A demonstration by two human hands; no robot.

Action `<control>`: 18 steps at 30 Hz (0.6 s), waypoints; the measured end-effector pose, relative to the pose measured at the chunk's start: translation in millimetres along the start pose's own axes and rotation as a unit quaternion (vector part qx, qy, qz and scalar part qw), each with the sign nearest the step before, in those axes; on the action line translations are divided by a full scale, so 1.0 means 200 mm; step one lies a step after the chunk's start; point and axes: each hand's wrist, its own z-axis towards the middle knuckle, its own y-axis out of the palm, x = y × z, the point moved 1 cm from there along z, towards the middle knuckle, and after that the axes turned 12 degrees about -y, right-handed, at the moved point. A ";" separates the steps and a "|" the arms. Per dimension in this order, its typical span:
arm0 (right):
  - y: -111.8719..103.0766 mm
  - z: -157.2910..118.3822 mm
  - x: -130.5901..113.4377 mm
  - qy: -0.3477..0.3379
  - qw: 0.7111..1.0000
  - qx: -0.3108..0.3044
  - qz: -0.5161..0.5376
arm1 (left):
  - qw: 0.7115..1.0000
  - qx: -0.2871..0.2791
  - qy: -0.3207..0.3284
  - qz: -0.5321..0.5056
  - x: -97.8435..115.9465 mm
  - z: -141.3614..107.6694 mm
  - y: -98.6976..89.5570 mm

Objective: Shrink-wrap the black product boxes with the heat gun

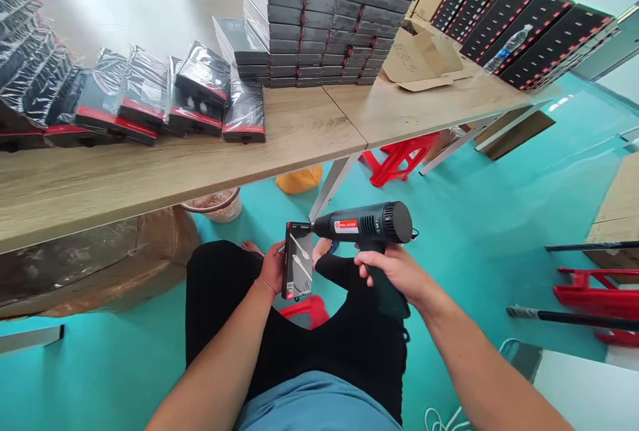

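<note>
My left hand (273, 267) is closed on the left side of a black cable box (299, 261), which shows white cable plugs on its front. It is held upright above my lap. In my right hand (387, 266) is a dark heat gun (367, 223) with a red and white label, my fingers wrapped round its handle. The nozzle points left and its tip is at the box's upper right edge; whether it touches I cannot tell.
On the wooden table (309, 118) lie several film-wrapped boxes (200, 78) at the left. A tall stack of black boxes (329, 18) stands behind them, with flattened cardboard (424, 62) to its right. Below are a waste basket (222, 207) and a red stool (402, 155).
</note>
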 end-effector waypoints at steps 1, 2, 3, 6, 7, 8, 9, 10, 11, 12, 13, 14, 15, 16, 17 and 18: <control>-0.02 -0.01 0.02 0.006 1.000 -0.023 0.000 | 1.000 -0.006 0.001 -0.004 0.00 0.00 -0.01; -0.05 -0.03 0.03 0.014 0.998 -0.054 0.000 | 1.000 -0.012 0.003 -0.010 0.01 0.00 -0.01; -0.06 -0.05 0.05 0.026 0.996 -0.088 -0.004 | 1.000 -0.016 0.006 -0.016 0.01 0.00 -0.02; -0.07 -0.14 0.09 0.073 0.984 -0.160 -0.019 | 0.999 -0.021 0.020 -0.034 0.03 0.01 -0.05; -0.06 -0.16 0.10 0.077 0.984 -0.161 -0.019 | 0.999 -0.021 0.025 -0.039 0.04 0.02 -0.06; -0.06 -0.17 0.10 0.071 0.986 -0.148 -0.016 | 0.998 -0.019 0.030 -0.044 0.04 0.02 -0.06; -0.05 -0.18 0.10 0.059 0.991 -0.123 -0.011 | 0.998 -0.017 0.036 -0.049 0.05 0.03 -0.07; -0.04 -0.19 0.10 0.045 0.994 -0.095 -0.004 | 0.998 -0.016 0.041 -0.054 0.05 0.03 -0.07; -0.03 -0.19 0.10 0.039 0.996 -0.077 0.003 | 0.997 -0.014 0.044 -0.060 0.05 0.03 -0.06; -0.02 -0.19 0.11 0.042 0.996 -0.074 0.010 | 0.997 -0.013 0.047 -0.064 0.06 0.02 -0.06; -0.01 -0.19 0.11 0.051 0.995 -0.086 0.017 | 0.996 -0.015 0.050 -0.068 0.06 0.02 -0.06; 0.00 -0.20 0.12 0.061 0.992 -0.105 0.027 | 0.996 -0.021 0.054 -0.070 0.06 0.01 -0.05; 0.01 -0.20 0.13 0.068 0.990 -0.121 0.034 | 0.995 -0.030 0.062 -0.071 0.07 0.01 -0.04; 0.01 -0.21 0.13 0.069 0.989 -0.122 0.039 | 0.994 -0.040 0.071 -0.071 0.07 0.00 -0.04; 0.01 -0.21 0.14 0.065 0.991 -0.105 0.042 | 0.993 -0.048 0.082 -0.070 0.07 0.00 -0.04; 0.00 -0.22 0.15 0.058 0.994 -0.079 0.044 | 0.992 -0.055 0.093 -0.069 0.08 0.00 -0.04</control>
